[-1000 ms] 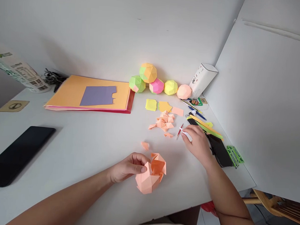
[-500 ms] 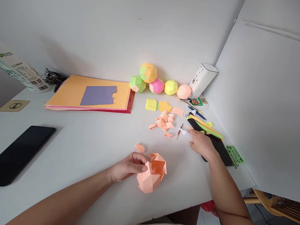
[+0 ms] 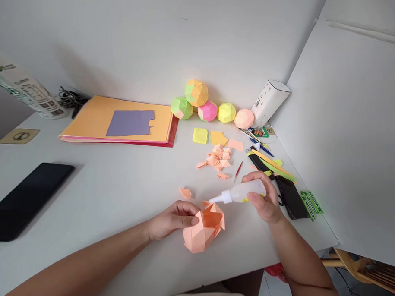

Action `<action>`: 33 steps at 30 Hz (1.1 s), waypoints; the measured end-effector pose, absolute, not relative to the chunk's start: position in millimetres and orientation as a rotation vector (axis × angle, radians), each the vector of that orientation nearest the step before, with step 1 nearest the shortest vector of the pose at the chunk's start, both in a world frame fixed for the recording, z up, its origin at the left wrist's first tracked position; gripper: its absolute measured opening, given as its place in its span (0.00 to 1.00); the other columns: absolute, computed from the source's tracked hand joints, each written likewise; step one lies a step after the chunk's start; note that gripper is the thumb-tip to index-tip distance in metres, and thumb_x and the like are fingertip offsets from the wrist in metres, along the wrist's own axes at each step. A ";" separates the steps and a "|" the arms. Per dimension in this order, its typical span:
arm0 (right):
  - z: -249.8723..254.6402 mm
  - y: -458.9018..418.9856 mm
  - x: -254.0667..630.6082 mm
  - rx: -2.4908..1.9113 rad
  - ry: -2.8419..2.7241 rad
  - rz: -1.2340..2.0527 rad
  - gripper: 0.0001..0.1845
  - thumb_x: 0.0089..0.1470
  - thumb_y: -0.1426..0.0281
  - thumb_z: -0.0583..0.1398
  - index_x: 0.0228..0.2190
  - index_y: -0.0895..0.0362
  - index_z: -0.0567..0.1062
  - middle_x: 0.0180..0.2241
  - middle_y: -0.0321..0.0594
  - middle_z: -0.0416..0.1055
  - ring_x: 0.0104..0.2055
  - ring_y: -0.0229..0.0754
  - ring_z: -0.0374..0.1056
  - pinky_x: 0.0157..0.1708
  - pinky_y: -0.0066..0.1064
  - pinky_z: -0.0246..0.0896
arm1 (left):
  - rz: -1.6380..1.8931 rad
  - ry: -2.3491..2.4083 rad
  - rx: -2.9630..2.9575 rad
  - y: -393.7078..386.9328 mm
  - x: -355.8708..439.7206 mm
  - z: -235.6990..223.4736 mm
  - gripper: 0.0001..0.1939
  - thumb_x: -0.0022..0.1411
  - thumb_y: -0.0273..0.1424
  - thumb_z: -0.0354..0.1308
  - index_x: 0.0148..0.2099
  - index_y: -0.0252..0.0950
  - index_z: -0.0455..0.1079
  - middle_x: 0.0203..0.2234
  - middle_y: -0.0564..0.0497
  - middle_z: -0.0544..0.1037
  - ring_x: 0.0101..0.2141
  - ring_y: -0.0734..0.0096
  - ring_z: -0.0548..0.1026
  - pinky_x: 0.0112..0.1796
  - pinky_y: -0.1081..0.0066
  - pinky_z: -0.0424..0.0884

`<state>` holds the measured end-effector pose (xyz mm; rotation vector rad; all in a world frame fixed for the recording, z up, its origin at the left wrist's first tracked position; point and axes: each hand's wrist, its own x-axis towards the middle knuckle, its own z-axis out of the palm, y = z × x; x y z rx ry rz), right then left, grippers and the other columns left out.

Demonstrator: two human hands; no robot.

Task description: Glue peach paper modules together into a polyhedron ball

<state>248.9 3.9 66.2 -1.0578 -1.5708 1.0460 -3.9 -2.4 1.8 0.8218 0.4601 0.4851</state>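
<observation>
Near the front of the desk, my left hand (image 3: pixel 177 218) pinches the rim of a peach paper ball (image 3: pixel 197 236), its top open and hollow. My right hand (image 3: pixel 265 198) is wrapped round a white glue bottle (image 3: pixel 246 192), tilted so its thin nozzle points left and down at the ball's far rim. Whether the tip touches the paper I cannot tell. Just behind my left hand lies a single folded peach piece (image 3: pixel 185 193). Farther back is a pile of folded peach paper pieces (image 3: pixel 216 158), with a red pen-like stick (image 3: pixel 238 170) beside it.
Finished paper balls (image 3: pixel 226 113) line the wall, one stacked on top. Coloured paper sheets (image 3: pixel 82 118) lie at back left, a black phone (image 3: pixel 30 200) at left. Sticky notes (image 3: pixel 200 135), a white box (image 3: pixel 272 103) and a black pouch (image 3: pixel 291 196) with paper strips occupy the right side.
My right hand has brought the glue bottle in from the right, its nozzle now over the ball's rim. Before, it was reaching by the black pouch. My left hand keeps its hold.
</observation>
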 end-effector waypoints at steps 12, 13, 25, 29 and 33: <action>56.9 -4.5 227.9 -1.096 -1.431 1.283 0.10 0.49 0.64 0.62 0.33 0.51 0.66 0.23 0.31 0.58 0.22 0.34 0.51 0.20 0.26 0.49 | 0.473 0.461 0.848 -3.4 -5.0 2.7 0.09 0.54 0.35 0.61 0.32 0.33 0.77 0.24 0.51 0.72 0.28 0.72 0.67 0.33 0.72 0.61; 56.2 -4.5 227.7 -1.106 -1.430 1.283 0.10 0.49 0.63 0.62 0.33 0.51 0.66 0.23 0.31 0.58 0.22 0.33 0.51 0.20 0.26 0.49 | 0.476 0.457 0.849 -3.2 -5.0 2.5 0.10 0.54 0.35 0.61 0.31 0.33 0.77 0.24 0.51 0.72 0.28 0.72 0.67 0.32 0.72 0.61; 56.2 -6.7 224.3 -1.049 -1.512 1.204 0.09 0.49 0.66 0.60 0.34 0.51 0.66 0.23 0.31 0.58 0.21 0.34 0.52 0.20 0.26 0.50 | 0.497 0.424 0.827 -3.0 -3.9 3.6 0.07 0.55 0.33 0.61 0.32 0.34 0.77 0.26 0.51 0.75 0.30 0.71 0.69 0.34 0.71 0.63; 56.3 -7.6 222.6 -0.980 -1.585 1.134 0.08 0.50 0.68 0.59 0.35 0.51 0.65 0.23 0.31 0.59 0.20 0.34 0.52 0.19 0.26 0.50 | 0.505 0.425 0.815 -2.9 -4.5 3.2 0.07 0.54 0.33 0.62 0.32 0.34 0.77 0.27 0.50 0.76 0.30 0.70 0.70 0.35 0.70 0.63; 52.3 -6.2 224.3 -0.986 -1.554 1.067 0.09 0.49 0.68 0.60 0.35 0.52 0.67 0.25 0.32 0.61 0.22 0.35 0.54 0.20 0.27 0.51 | 0.529 0.433 0.811 -1.8 -4.4 2.1 0.08 0.53 0.34 0.63 0.32 0.34 0.77 0.28 0.49 0.77 0.31 0.68 0.71 0.35 0.69 0.63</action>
